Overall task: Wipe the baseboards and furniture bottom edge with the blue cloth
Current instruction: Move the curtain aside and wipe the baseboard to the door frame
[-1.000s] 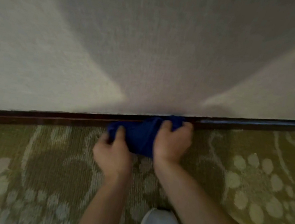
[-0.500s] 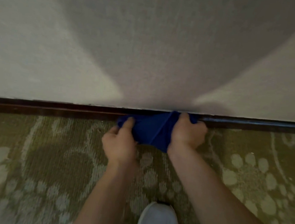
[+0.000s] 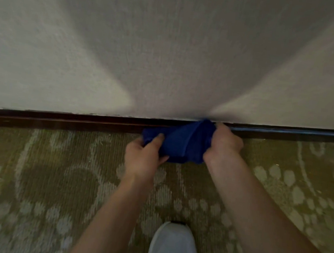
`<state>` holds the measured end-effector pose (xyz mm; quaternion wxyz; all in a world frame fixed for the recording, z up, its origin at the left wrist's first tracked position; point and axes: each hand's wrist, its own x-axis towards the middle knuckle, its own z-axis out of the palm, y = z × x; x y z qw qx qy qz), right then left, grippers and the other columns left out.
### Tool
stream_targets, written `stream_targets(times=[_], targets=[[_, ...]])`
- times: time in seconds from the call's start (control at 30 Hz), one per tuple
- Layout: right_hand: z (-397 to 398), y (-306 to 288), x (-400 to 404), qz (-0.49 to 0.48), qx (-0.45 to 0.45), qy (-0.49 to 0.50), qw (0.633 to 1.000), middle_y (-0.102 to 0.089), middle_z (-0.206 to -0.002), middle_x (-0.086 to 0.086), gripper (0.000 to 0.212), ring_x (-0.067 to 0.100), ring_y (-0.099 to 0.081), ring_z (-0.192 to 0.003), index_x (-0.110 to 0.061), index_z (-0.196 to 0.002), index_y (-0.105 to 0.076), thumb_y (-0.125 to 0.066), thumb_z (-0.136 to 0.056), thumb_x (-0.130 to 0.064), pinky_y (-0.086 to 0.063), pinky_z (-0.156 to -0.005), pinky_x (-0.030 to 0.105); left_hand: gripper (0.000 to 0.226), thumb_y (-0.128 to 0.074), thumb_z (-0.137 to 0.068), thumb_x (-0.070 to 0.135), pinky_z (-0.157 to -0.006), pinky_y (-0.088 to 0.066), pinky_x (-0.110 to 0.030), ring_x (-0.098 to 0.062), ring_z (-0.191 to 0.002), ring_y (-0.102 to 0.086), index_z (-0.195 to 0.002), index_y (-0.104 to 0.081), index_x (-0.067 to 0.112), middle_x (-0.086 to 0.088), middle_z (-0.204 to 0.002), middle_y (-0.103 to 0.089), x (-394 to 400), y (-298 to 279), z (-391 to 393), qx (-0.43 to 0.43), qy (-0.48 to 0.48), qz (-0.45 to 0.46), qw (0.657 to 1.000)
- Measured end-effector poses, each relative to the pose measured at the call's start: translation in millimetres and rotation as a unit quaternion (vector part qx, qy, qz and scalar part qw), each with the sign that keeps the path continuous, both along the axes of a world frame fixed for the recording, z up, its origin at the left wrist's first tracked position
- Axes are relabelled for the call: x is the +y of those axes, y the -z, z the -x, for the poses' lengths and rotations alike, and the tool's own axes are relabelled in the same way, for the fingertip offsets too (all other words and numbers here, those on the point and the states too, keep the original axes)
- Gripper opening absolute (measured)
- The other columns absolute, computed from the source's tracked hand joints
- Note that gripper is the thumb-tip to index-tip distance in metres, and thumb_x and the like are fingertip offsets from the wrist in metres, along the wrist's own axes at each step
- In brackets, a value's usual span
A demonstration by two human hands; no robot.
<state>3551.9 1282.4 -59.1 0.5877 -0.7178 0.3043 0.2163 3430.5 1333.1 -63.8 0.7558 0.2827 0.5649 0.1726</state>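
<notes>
The blue cloth (image 3: 183, 141) is bunched against the dark baseboard (image 3: 57, 118) where wall meets carpet (image 3: 40, 174), pinched at its left edge by the left hand (image 3: 144, 157) and gripped at its right by the right hand (image 3: 224, 142).

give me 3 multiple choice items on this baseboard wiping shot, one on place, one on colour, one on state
1. Where is the cloth?
A. against the baseboard
B. on the shoe
C. high on the wall

2. What colour is the cloth?
A. red
B. blue
C. white

3. How is the cloth held?
A. lying loose, untouched
B. by one hand only
C. by both hands

Key:
1 A: the blue cloth is pressed on the dark baseboard.
2 B: it is plainly deep blue.
3 C: the left hand and the right hand both grip it.
</notes>
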Motion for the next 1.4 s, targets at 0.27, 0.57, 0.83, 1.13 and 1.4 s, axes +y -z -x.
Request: stream_targets(times=[0.27, 0.57, 0.83, 1.13, 1.4], targets=[[69, 5, 59, -0.028, 0.076, -0.08, 0.994, -0.06, -0.126, 0.015, 0.043, 0.035, -0.061, -0.11, -0.007, -0.126, -0.051, -0.061, -0.088, -0.024, -0.051, -0.088, 0.038, 0.033, -0.058, -0.09, 0.014, -0.08, -0.057, -0.033, -0.017, -0.091, -0.067, -0.122, -0.054, 0.007, -0.008, -0.113, -0.065, 29, 2, 36, 0.089, -0.226, -0.072, 0.967], [45, 11, -1, -0.126, 0.107, -0.071, 0.984, -0.068, -0.108, 0.017, 0.03, 0.033, -0.067, -0.095, -0.003, -0.114, -0.062, -0.063, -0.086, -0.012, -0.057, -0.083, 0.046, 0.045, -0.063, -0.085, 0.008, -0.079, -0.057, -0.041, -0.03, -0.106, -0.067, -0.13, -0.056, 0.004, -0.015, -0.122, -0.066, 5, 1, 11, -0.006, -0.08, -0.027, 0.996], [18, -36, -73, -0.055, 0.049, -0.136, 0.988, -0.063, -0.089, 0.021, 0.019, 0.033, -0.064, -0.078, -0.005, -0.1, -0.059, -0.041, -0.095, 0.001, -0.057, -0.057, 0.034, 0.049, -0.052, -0.093, 0.001, -0.104, -0.046, -0.052, -0.033, -0.116, -0.06, -0.14, -0.043, 0.007, -0.017, -0.132, -0.059, -57, -24, 7, -0.012, 0.018, -0.035, 0.999], [-18, -124, -147, 0.096, 0.054, -0.245, 0.963, -0.052, -0.074, 0.011, 0.021, 0.02, -0.055, -0.052, -0.01, -0.082, -0.05, -0.04, -0.099, -0.007, -0.044, -0.042, 0.027, 0.035, -0.057, -0.095, 0.016, -0.089, -0.047, -0.034, -0.024, -0.102, -0.06, -0.128, -0.052, 0.007, -0.009, -0.118, -0.062, -126, -85, -14, 0.032, 0.065, -0.058, 0.996], [-62, -2, -93, -0.001, 0.094, -0.249, 0.964, -0.062, -0.114, 0.019, 0.032, 0.033, -0.064, -0.098, -0.005, -0.122, -0.049, -0.052, -0.091, -0.013, -0.055, -0.084, 0.043, 0.056, -0.055, -0.095, 0.035, -0.112, -0.038, -0.046, -0.027, -0.132, -0.048, -0.144, -0.042, 0.011, -0.009, -0.142, -0.051, -83, -5, -62, 0.15, 0.002, -0.213, 0.966]])
